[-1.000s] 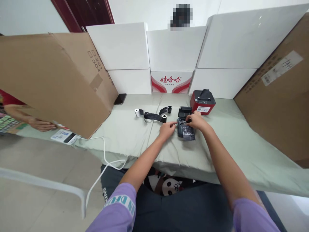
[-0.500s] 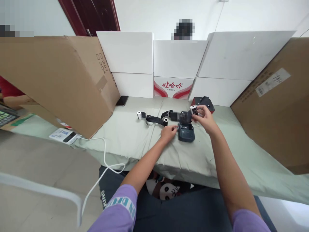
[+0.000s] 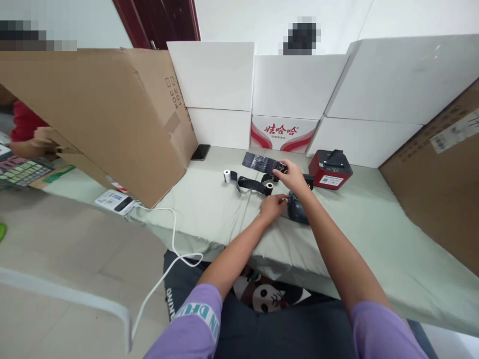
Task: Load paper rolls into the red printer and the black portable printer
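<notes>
A small dark portable printer (image 3: 297, 208) lies on the cloth-covered table, partly hidden behind my right forearm. My left hand (image 3: 272, 208) rests at its left side, fingers closed on its edge. Above and left of it, my right hand (image 3: 291, 175) grips a paper roll (image 3: 281, 168) whose black-printed strip (image 3: 260, 162) sticks out to the left. Under that hand a white-cored paper roll (image 3: 269, 188) trails a curled black strip (image 3: 250, 183). This strip runs left towards another white-cored roll (image 3: 227, 175).
Behind the printer sits a red-and-black box (image 3: 331, 170). A phone (image 3: 201, 152) lies by the left cardboard box (image 3: 112, 114). White boxes (image 3: 215, 75) wall the back; another cardboard box (image 3: 445, 174) stands right. A white device (image 3: 115, 201) with a cable (image 3: 174, 234) is at left.
My right hand has moved left across the printer with the paper roll, and its black strip now extends left. My left hand stays at the printer's side. The camera view has shifted slightly.
</notes>
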{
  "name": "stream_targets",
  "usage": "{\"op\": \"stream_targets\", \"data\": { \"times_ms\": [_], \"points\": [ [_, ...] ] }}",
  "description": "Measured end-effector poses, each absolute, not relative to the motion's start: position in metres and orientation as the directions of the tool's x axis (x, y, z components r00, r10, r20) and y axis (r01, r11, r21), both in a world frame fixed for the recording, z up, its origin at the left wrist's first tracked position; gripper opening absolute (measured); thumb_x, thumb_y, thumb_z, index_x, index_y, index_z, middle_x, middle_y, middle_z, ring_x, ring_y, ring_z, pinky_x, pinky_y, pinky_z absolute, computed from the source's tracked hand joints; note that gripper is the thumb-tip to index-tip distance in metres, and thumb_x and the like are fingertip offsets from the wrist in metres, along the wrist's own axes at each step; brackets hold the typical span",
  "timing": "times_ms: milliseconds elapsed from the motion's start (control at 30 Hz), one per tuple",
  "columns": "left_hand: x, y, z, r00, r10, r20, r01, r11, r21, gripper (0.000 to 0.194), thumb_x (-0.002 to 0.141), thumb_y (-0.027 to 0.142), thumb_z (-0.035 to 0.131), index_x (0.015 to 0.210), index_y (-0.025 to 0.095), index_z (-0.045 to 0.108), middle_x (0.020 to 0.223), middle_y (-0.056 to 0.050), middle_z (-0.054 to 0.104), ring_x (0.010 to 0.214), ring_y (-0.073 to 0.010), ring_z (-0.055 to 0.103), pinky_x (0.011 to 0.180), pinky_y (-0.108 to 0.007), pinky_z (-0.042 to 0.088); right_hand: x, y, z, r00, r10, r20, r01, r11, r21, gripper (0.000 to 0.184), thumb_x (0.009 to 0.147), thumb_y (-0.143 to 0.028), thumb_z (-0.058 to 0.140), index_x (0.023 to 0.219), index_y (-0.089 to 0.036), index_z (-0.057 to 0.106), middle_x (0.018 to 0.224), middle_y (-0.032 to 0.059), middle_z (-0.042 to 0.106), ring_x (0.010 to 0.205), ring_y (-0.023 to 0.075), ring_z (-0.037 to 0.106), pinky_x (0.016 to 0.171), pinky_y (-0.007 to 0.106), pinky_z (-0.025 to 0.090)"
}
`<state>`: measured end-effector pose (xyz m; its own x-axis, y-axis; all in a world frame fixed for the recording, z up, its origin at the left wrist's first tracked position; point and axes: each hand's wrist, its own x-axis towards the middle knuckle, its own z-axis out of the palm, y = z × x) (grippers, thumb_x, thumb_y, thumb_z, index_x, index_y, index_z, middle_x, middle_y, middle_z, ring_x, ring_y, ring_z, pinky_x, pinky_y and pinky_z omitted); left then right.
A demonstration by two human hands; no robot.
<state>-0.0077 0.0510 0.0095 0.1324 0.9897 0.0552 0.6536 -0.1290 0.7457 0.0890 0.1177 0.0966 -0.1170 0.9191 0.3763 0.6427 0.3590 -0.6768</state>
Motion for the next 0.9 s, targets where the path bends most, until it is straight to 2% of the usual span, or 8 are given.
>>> {"op": "stream_targets", "data": {
  "times_ms": [67, 200, 500, 667, 833, 900],
  "points": [
    [-0.008, 0.051, 0.008, 0.131, 0.989, 0.065, 0.651, -0.135, 0.747, 0.036, 0.094, 0.028, 0.055, 0.124, 0.032, 0.076, 0.093, -0.003, 0.08, 0.091, -0.0214, 0.073, 0.079, -0.027, 0.05, 0.086, 0.123, 0.091, -0.149, 0.906, 0.396, 0.702, 0.379, -0.603, 0.032, 0.083, -0.032, 0.064, 0.112, -0.019, 0.069, 0.109, 0.0109, 0.075, 0.097, 0.0275, 0.068, 0.094, 0.042, 0.051],
    [-0.008, 0.052, 0.007, 0.133, 0.987, 0.087, 0.658, -0.154, 0.737, 0.036, 0.093, 0.03, 0.056, 0.122, 0.032, 0.077, 0.096, -0.004, 0.081, 0.094, -0.0234, 0.074, 0.079, -0.029, 0.05, 0.09, 0.126, 0.077, -0.213, 0.914, 0.345, 0.778, 0.372, -0.507, 0.032, 0.088, -0.032, 0.061, 0.116, -0.02, 0.071, 0.111, 0.0122, 0.076, 0.1, 0.0289, 0.069, 0.096, 0.042, 0.051],
    [-0.008, 0.051, 0.009, 0.136, 0.988, 0.067, 0.682, -0.142, 0.718, 0.036, 0.094, 0.032, 0.055, 0.124, 0.034, 0.076, 0.099, -0.003, 0.081, 0.097, -0.0228, 0.074, 0.083, -0.029, 0.051, 0.096, 0.123, 0.073, -0.279, 0.906, 0.319, 0.818, 0.398, -0.415, 0.038, 0.093, -0.031, 0.061, 0.128, -0.019, 0.069, 0.112, 0.013, 0.077, 0.097, 0.0274, 0.071, 0.094, 0.039, 0.051],
    [-0.008, 0.052, 0.008, 0.137, 0.987, 0.079, 0.701, -0.153, 0.697, 0.037, 0.095, 0.033, 0.053, 0.125, 0.035, 0.075, 0.098, -0.001, 0.081, 0.096, -0.0221, 0.074, 0.083, -0.029, 0.052, 0.09, 0.126, 0.081, -0.228, 0.93, 0.287, 0.88, 0.323, -0.347, 0.038, 0.091, -0.032, 0.066, 0.126, -0.02, 0.073, 0.115, 0.0127, 0.078, 0.106, 0.0278, 0.071, 0.097, 0.037, 0.051],
    [-0.008, 0.052, 0.01, 0.138, 0.988, 0.068, 0.712, -0.146, 0.687, 0.037, 0.094, 0.033, 0.055, 0.125, 0.036, 0.074, 0.108, -0.001, 0.081, 0.103, -0.023, 0.073, 0.085, -0.029, 0.053, 0.088, 0.125, 0.081, -0.231, 0.961, 0.15, 0.926, 0.265, -0.269, 0.037, 0.091, -0.029, 0.065, 0.126, -0.02, 0.075, 0.12, 0.0139, 0.077, 0.112, 0.0278, 0.071, 0.097, 0.034, 0.05],
    [-0.008, 0.051, 0.012, 0.14, 0.989, 0.052, 0.716, -0.138, 0.684, 0.037, 0.095, 0.033, 0.056, 0.126, 0.036, 0.074, 0.112, -0.001, 0.08, 0.107, -0.0225, 0.073, 0.087, -0.029, 0.053, 0.089, 0.123, 0.082, -0.206, 0.969, 0.139, 0.939, 0.235, -0.252, 0.039, 0.094, -0.032, 0.062, 0.129, -0.019, 0.074, 0.121, 0.015, 0.077, 0.113, 0.0283, 0.071, 0.098, 0.035, 0.05]
  ]
}}
